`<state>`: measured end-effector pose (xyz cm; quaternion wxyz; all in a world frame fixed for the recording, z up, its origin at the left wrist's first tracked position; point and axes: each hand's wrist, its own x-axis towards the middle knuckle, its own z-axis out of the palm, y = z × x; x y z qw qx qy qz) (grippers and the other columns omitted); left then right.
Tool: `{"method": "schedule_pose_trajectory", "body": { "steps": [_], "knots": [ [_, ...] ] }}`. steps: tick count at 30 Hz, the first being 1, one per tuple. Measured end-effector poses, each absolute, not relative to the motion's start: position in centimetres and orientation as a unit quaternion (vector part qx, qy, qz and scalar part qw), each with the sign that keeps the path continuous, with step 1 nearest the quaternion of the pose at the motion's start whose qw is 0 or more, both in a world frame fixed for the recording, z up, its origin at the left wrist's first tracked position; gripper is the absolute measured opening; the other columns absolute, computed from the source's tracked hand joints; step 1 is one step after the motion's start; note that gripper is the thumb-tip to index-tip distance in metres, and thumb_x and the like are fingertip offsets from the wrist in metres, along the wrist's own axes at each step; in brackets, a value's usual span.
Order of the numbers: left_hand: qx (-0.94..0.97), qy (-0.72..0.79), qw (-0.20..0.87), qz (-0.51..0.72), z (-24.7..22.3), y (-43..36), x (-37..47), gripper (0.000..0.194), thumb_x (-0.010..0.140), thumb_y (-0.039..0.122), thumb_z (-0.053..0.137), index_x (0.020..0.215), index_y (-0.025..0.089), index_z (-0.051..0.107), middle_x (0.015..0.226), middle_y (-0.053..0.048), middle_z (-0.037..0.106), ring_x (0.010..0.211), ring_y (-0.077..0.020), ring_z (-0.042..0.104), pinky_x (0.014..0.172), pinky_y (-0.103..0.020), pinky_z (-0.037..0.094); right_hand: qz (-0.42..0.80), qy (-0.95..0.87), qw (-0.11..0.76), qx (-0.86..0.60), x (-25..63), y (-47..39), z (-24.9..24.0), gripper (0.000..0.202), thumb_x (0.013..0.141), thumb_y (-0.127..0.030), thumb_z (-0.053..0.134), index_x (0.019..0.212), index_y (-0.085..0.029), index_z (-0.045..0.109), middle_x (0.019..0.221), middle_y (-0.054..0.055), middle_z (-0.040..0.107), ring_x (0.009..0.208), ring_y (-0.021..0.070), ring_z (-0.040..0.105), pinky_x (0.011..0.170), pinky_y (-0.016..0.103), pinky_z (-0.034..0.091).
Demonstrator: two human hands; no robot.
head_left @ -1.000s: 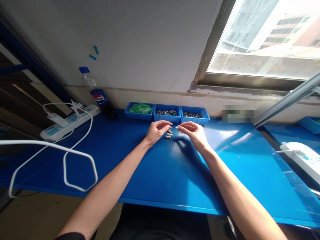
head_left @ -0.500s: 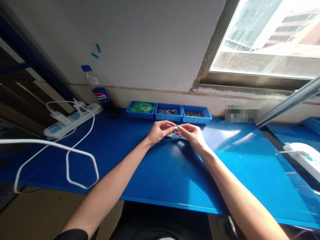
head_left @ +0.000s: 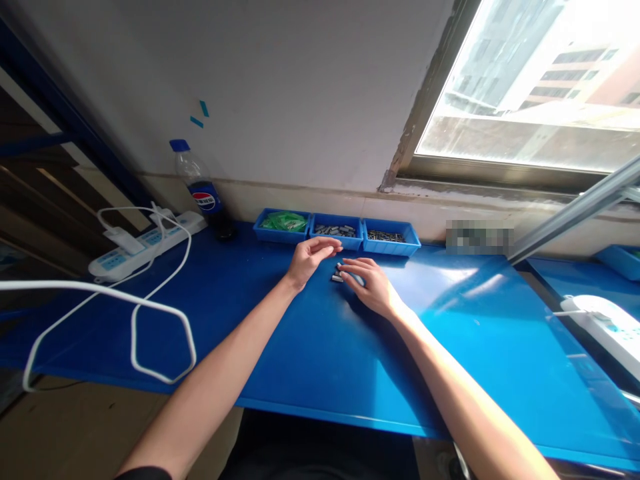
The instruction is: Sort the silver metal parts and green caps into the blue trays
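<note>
My left hand (head_left: 311,261) hovers just in front of the middle blue bin (head_left: 336,239); its fingers are stretched out loosely with the thumb near them, and I see nothing in it. On the blue table lies a small cluster of short grey metal-looking pieces (head_left: 337,278). Over the right side of this cluster is my right hand (head_left: 371,285), palm down, fingers extended and thumb a little apart. Its fingertips are at the pieces, perhaps touching one. Small grey pieces of similar look fill the middle bin.
The left bin (head_left: 268,234) contains green plastic material, and the right bin (head_left: 400,249) thin dark metal parts. A cola bottle (head_left: 204,199) and a white power strip (head_left: 103,267) stand at left, with a looping white cable (head_left: 189,327). Another power strip (head_left: 607,327) lies at right.
My hands have parted after being together over a small light piece. The left moved slightly left; the right came down to the small pieces on the table. The view shifted slightly.
</note>
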<state>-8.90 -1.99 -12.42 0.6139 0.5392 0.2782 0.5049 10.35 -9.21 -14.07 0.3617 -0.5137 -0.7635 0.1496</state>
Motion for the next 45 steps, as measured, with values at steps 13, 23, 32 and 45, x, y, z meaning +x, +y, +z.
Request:
{"method": "schedule_pose_trajectory", "body": {
  "steps": [13, 23, 32, 45],
  "knots": [
    [0.585, 0.338, 0.572, 0.465, -12.4, -2.8, -9.1, 0.022, 0.081, 0.034, 0.076, 0.091, 0.014, 0.080, 0.085, -0.009, 0.079, 0.079, -0.0213, 0.075, 0.081, -0.034, 0.059, 0.082, -0.718, 0.359, -0.591, 11.9, -8.6, -14.9, 0.014, 0.094, -0.035, 0.067, 0.097, -0.026, 0.078, 0.102, 0.009, 0.077, 0.108, 0.0303, 0.068, 0.096, 0.045, 0.053],
    [0.610, 0.332, 0.558, 0.454, -12.4, -3.1, -8.9, 0.022, 0.083, 0.034, 0.074, 0.091, 0.014, 0.080, 0.083, -0.009, 0.079, 0.077, -0.0208, 0.074, 0.079, -0.033, 0.059, 0.169, -0.677, 0.425, -0.577, 11.1, -8.8, -14.2, 0.010, 0.093, -0.033, 0.063, 0.094, -0.026, 0.070, 0.100, 0.007, 0.076, 0.092, 0.0267, 0.072, 0.085, 0.041, 0.057],
    [0.625, 0.324, 0.558, 0.438, -12.9, -3.0, -8.8, 0.023, 0.084, 0.034, 0.074, 0.094, 0.014, 0.080, 0.084, -0.008, 0.079, 0.078, -0.0199, 0.074, 0.076, -0.030, 0.058, 0.452, -0.473, 0.548, -0.522, 11.3, -9.0, -12.5, 0.044, 0.078, -0.060, 0.082, 0.096, -0.023, 0.066, 0.086, 0.008, 0.079, 0.085, 0.0284, 0.079, 0.085, 0.043, 0.063],
    [0.630, 0.300, 0.584, 0.414, -12.8, -3.7, -8.3, 0.037, 0.080, 0.045, 0.082, 0.100, 0.014, 0.075, 0.087, -0.008, 0.079, 0.078, -0.0205, 0.076, 0.076, -0.032, 0.063, 0.477, -0.456, 0.568, -0.493, 11.3, -8.8, -12.8, 0.046, 0.070, -0.052, 0.091, 0.099, -0.024, 0.069, 0.089, 0.006, 0.080, 0.086, 0.0267, 0.078, 0.089, 0.043, 0.062]
  ]
}}
